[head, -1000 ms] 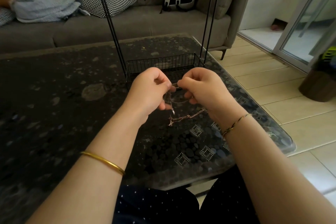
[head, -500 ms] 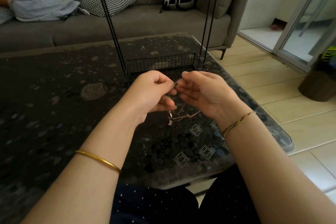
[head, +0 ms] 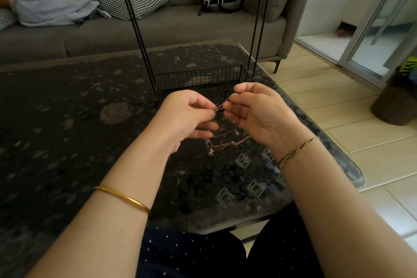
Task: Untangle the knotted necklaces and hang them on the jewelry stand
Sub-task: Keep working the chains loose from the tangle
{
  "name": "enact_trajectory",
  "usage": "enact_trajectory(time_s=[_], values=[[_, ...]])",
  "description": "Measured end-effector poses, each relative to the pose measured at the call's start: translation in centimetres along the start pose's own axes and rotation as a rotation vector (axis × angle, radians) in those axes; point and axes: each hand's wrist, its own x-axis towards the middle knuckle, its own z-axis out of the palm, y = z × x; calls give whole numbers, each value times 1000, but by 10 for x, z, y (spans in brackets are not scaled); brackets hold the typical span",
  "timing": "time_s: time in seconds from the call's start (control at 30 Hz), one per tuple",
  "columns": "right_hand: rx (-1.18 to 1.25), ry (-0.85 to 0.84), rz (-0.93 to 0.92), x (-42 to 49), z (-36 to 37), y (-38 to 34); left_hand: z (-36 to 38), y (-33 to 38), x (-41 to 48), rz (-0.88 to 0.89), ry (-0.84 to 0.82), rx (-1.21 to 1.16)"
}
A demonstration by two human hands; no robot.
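Observation:
Thin tangled necklaces [head: 225,143] hang between my hands above the dark table, a rose-gold chain drooping lowest with a small pendant at its left end. My left hand [head: 188,116] pinches the chains with thumb and forefinger. My right hand [head: 259,110] pinches the same strands right beside it, palm turned toward me. The black wire jewelry stand [head: 203,79] rises just behind my hands, with a basket base and hooks along its top bar.
The dark pebble-patterned glass table [head: 67,131] ends close on the right, over a tiled floor. A grey sofa [head: 180,27] with a checked cushion, a backpack and a lying person is behind. A dark pot [head: 397,104] stands at far right.
My right hand has opened its lower fingers and turned palm-up, lifting slightly. The chains now hang a little lower and looser between the hands.

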Motion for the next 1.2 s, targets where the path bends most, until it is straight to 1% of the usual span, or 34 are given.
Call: enact_trajectory(time_s=[0.17, 0.3, 0.43, 0.63, 0.7, 0.83, 0.93, 1.03, 1.1, 1.2], values=[[-9, 9, -10, 0, 2, 0, 1, -1, 2, 75, 64, 165], [84, 6, 18, 1, 0, -2, 1, 0, 3, 136, 121, 190], [98, 11, -25, -1, -1, -3, -1, 1, 4, 59, 125, 117], [96, -15, -71, -2, 0, -2, -3, 1, 7, 6, 115, 55], [23, -8, -77, -2, -1, -2, -4, 0, 8, -19, 120, 13], [-295, -9, -140, -1, -1, 0, -3, 1, 9, -42, 123, -9], [-507, -18, -182, -3, 0, 1, -5, 2, 9, -80, 148, -79], [-552, 6, -249, -5, 0, 0, -7, 2, 9, -140, 152, -142], [-584, 30, -294, -6, 0, 0, -7, 2, 8, -165, 132, -134], [-729, 66, -380, -5, 0, 1, -6, 2, 8, -198, 101, -125]])
